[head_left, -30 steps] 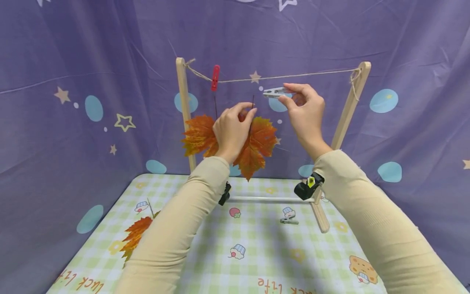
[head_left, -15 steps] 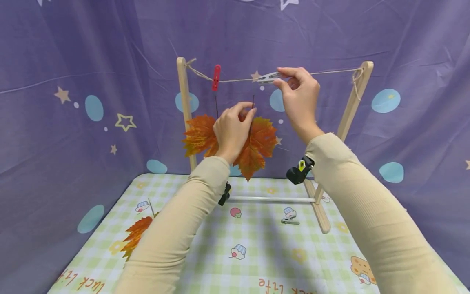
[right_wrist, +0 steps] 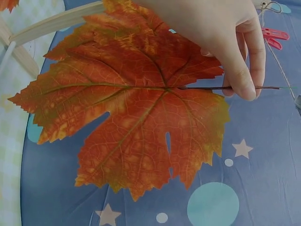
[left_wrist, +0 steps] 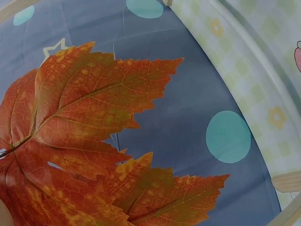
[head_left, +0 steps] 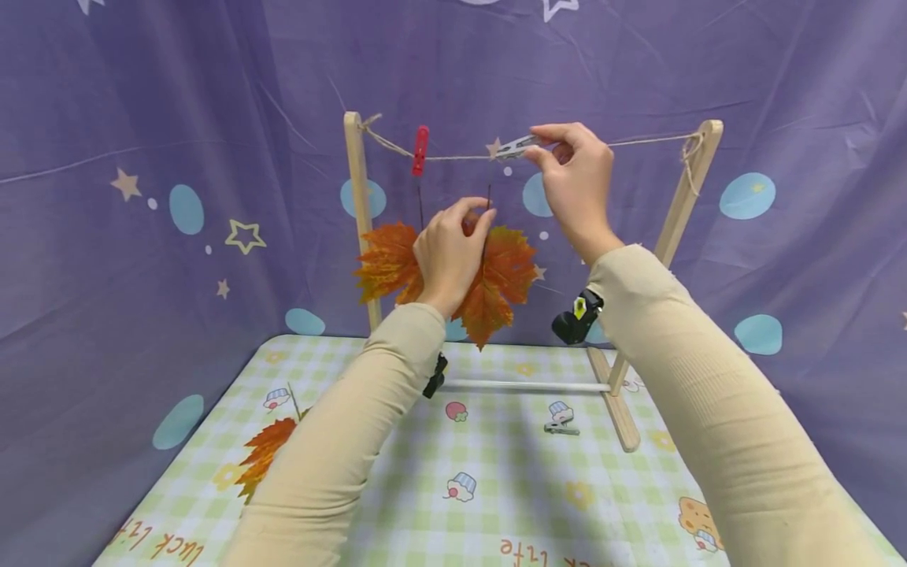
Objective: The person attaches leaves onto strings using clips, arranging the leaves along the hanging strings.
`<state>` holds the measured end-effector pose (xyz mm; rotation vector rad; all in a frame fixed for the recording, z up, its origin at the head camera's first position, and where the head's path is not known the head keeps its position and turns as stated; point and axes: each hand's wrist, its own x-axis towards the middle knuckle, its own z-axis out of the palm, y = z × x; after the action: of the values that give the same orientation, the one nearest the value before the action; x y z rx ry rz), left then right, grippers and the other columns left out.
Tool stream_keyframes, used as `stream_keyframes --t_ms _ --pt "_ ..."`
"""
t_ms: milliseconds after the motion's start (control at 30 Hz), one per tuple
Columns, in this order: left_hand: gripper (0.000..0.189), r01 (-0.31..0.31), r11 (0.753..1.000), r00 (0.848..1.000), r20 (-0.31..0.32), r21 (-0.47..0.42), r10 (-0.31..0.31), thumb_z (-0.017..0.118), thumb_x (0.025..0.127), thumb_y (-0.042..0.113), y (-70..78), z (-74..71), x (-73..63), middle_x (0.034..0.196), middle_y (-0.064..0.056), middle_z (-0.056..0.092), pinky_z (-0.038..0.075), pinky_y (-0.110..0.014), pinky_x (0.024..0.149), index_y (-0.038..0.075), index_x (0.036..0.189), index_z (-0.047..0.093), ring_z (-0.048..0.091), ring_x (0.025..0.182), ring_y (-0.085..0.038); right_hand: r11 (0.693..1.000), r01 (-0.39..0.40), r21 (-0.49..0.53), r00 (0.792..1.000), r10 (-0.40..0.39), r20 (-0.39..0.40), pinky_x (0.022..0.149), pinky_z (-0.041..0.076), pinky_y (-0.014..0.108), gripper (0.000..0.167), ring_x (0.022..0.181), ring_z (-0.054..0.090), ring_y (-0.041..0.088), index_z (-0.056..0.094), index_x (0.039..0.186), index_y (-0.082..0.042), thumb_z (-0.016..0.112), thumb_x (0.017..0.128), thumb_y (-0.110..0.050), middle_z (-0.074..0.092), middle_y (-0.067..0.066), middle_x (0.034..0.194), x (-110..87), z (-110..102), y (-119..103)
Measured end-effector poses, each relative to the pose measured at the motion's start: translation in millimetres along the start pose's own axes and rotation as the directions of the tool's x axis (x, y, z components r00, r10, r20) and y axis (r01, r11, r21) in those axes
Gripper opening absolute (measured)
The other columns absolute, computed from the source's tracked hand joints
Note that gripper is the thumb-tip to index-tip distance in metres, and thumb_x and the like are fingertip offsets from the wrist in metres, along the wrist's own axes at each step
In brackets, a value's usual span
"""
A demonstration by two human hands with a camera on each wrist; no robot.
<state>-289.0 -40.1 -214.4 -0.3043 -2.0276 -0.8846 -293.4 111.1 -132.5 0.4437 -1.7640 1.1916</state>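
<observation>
My left hand (head_left: 453,248) pinches the dark stem of an orange maple leaf (head_left: 499,272) between thumb and fingers, below a string (head_left: 460,157). The stem's tip points up, a little below the string. In the right wrist view this leaf (right_wrist: 136,108) spreads wide beside the left hand (right_wrist: 221,42). My right hand (head_left: 577,177) pinches a grey clothespin (head_left: 516,147) by its rear end, its tip at the string. A red clothespin (head_left: 420,150) is on the string further left, and a second maple leaf (head_left: 390,264) hangs beneath it, partly behind my left hand.
Two wooden posts (head_left: 361,205) carry the string, joined low down by a white rod (head_left: 524,386). On the checked tablecloth (head_left: 404,504) lie another maple leaf (head_left: 265,453), partly covered by the left sleeve, and another grey clothespin (head_left: 561,428). A purple curtain (head_left: 177,299) hangs behind.
My right hand has moved up and slightly left, bringing the grey clothespin from below the string to the string. My left hand keeps the leaf in nearly the same place.
</observation>
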Motion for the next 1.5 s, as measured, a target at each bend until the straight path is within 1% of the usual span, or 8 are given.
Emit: stream_keyframes --t_ms 233,333,567,833,1067,1300,1500 --pt "0.028 0.012 1.000 1.000 0.012 0.003 -0.012 0.063 0.096 0.045 -2.0 1.5 -3.2 0.086 0.008 0.071 0.045 -0.033 0.066 0.025 0.113 0.074 0.060 0.074 -0.013 0.999 0.000 -0.045 0.998 0.003 0.063 0.062 0.038 0.016 0.019 0.064 0.049 0.002 0.078 0.102 -0.002 0.080 0.084 -0.009 0.071 0.011 0.092 2.1 1 1" --pt "0.027 0.013 1.000 1.000 0.015 -0.009 -0.013 0.064 0.096 0.043 -3.1 2.1 -5.3 0.086 0.008 0.071 0.045 -0.033 0.066 0.024 0.113 0.074 0.060 0.074 -0.014 0.998 0.005 -0.066 0.996 0.000 0.085 0.063 0.038 0.016 0.018 0.064 0.049 0.002 0.078 0.103 -0.002 0.078 0.085 -0.008 0.072 0.012 0.093 2.7 1 3" --pt "0.026 0.020 1.000 1.000 0.023 -0.017 -0.020 0.065 0.096 0.041 -7.1 3.5 -9.5 0.087 0.007 0.071 0.045 -0.032 0.066 0.023 0.112 0.074 0.061 0.076 -0.014 0.989 0.027 -0.142 0.986 -0.003 0.166 0.061 0.036 0.017 0.017 0.064 0.048 0.003 0.078 0.104 -0.003 0.076 0.088 -0.009 0.070 0.012 0.092 0.7 1 5" --pt "0.025 0.022 1.000 0.999 0.038 0.005 -0.022 0.065 0.096 0.043 -12.8 4.2 -16.0 0.083 0.007 0.069 0.044 -0.032 0.062 0.025 0.111 0.075 0.059 0.071 -0.013 0.979 0.074 -0.192 0.969 -0.025 0.247 0.067 0.039 0.019 0.018 0.074 0.054 0.013 0.077 0.105 -0.001 0.073 0.090 -0.009 0.071 0.013 0.095 0.6 1 3" --pt "0.023 0.013 1.000 0.999 0.032 -0.008 -0.012 0.065 0.096 0.040 -16.1 5.3 -18.6 0.082 0.007 0.068 0.042 -0.031 0.060 0.025 0.109 0.075 0.057 0.069 -0.013 0.969 0.098 -0.225 0.955 -0.028 0.294 0.070 0.040 0.021 0.018 0.077 0.056 0.018 0.076 0.107 -0.001 0.071 0.092 -0.009 0.071 0.013 0.097 4.4 2 -2" --pt "0.021 0.015 1.000 1.000 0.028 -0.003 -0.015 0.066 0.096 0.039 -17.9 7.0 -18.5 0.083 0.008 0.069 0.041 -0.032 0.059 0.025 0.109 0.075 0.057 0.069 -0.012 0.965 0.089 -0.246 0.938 0.002 0.345 0.074 0.042 0.025 0.020 0.081 0.057 0.020 0.075 0.110 -0.001 0.068 0.094 -0.010 0.069 0.013 0.100 7.8 3 -5" --pt "0.023 0.020 1.000 0.999 0.031 0.001 -0.020 0.064 0.097 0.041 -17.9 7.9 -18.1 0.085 0.009 0.068 0.040 -0.030 0.058 0.026 0.110 0.075 0.055 0.068 -0.010 0.960 0.086 -0.267 0.923 0.024 0.383 0.080 0.045 0.033 0.020 0.088 0.060 0.025 0.075 0.111 -0.001 0.066 0.095 -0.008 0.069 0.016 0.102 10.4 3 -8"
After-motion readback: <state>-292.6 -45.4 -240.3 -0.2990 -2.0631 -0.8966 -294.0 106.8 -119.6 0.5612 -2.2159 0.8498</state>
